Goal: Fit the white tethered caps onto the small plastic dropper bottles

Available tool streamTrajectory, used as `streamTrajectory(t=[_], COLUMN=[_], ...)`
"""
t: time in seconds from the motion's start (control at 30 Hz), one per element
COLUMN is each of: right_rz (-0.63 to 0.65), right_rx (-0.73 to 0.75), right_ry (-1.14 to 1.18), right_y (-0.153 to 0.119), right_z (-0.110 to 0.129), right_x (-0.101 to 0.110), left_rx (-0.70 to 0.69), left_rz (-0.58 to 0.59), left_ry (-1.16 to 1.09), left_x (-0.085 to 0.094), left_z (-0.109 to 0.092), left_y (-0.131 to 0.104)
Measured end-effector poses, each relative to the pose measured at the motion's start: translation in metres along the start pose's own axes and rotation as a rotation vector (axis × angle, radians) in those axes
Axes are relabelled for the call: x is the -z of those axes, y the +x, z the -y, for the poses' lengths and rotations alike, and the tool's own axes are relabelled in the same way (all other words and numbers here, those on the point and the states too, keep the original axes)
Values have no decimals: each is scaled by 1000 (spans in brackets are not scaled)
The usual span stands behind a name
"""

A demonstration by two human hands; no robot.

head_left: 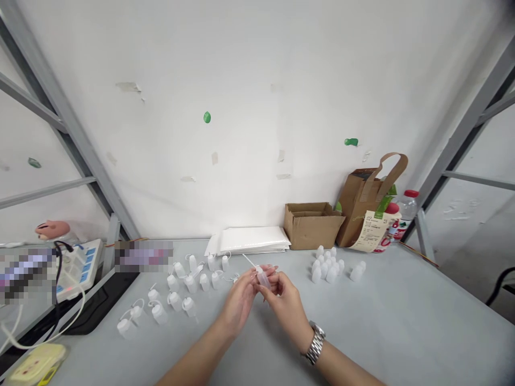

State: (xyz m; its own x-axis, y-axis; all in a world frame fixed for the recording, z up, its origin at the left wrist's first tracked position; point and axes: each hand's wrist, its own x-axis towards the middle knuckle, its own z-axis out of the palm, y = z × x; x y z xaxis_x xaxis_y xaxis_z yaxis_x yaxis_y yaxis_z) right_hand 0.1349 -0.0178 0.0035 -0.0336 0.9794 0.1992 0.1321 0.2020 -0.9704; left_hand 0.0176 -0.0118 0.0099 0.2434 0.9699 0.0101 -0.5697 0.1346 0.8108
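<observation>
From the head view, the only one I have, I look at how the small translucent white plastic bottle [263, 278] lies to the fingers: it is between the two bare hands, touching both, so I cannot call one hand nearer. The left hand [240, 301] grasps it around the upper, far end, with fingers reaching behind it; the right hand [287, 301] grips the lower, near part between thumb and fingers, though its inner fingertips are partly hidden from me. The bottle's long axis is tilted, with the upper end leaning away and to the left, and the lower end pointing toward the right palm. From the upper end, a thin white plastic strip [248, 260] sticks out farther, up and left, beyond the left fingers; I judge that the free end of this strip is the direction which matters most. To the left of the left hand, well apart from the held bottle, stands a loose group of small white plastic bottles with looped strips [190, 284]. To the right of the right hand and beyond it, a tight cluster of rounded translucent white plastic pieces [331, 275] sits on the grey tabletop [362, 332].
</observation>
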Motion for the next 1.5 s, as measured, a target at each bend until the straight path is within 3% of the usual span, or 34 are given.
streamTrajectory(t=[0.3, 0.5, 1.0, 1.5], right_rz=[-88, -110, -52, -10], right_rx=[192, 274, 152, 111], right_ry=[-262, -341, -209, -212], right_y=[-4, -5, -3, -3], right_z=[-9, -9, -5, -10], right_x=[-1, -1, 2, 3], left_rx=[19, 42, 45, 148], left_rz=[-46, -3, 32, 70], left_ry=[65, 21, 14, -181], left_x=[-3, 1, 0, 1], left_z=[-4, -1, -1, -1], left_y=[-2, 0, -1, 3])
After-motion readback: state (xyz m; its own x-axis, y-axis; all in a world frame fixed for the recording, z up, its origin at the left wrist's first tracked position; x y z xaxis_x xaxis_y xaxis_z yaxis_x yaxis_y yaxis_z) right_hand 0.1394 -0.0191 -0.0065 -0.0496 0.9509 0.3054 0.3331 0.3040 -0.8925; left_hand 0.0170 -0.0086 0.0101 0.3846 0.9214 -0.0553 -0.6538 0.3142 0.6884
